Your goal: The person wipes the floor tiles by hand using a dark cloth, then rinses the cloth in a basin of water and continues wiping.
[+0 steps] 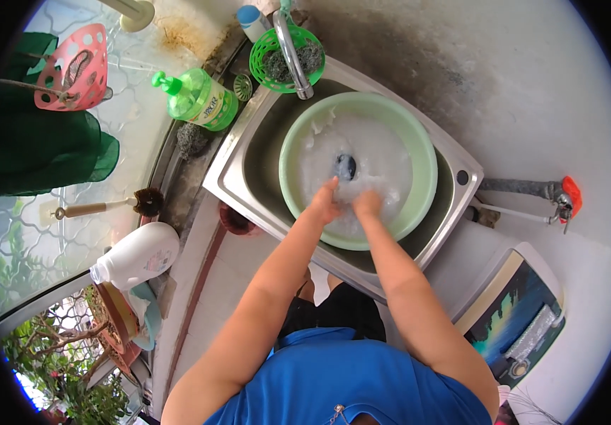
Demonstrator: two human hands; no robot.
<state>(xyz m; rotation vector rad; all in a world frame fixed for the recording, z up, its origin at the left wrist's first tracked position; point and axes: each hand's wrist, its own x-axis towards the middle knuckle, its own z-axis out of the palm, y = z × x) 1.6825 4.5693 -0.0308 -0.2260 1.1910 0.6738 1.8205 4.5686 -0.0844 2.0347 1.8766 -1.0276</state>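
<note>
A light green plastic basin (426, 175) sits in a stainless steel sink (263, 122), filled with white, sudsy water (380, 138). My left hand (327, 201) is partly in the suds, near the basin's front, with its thumb raised. Close beside it, my right hand (367, 204) dips into the foam, which hides its fingers. A small dark object (345, 167) pokes out of the suds just beyond my left thumb; what it is cannot be made out. Whether either hand grips something under the foam is hidden.
A chrome faucet (292, 56) reaches over the basin's back rim beside a green strainer basket (257, 58) with steel wool (311, 56). At left stand a green pump bottle (204, 101), a toilet brush-like brush (148, 202) and a white jug (141, 255). A pipe valve (565, 202) juts at right.
</note>
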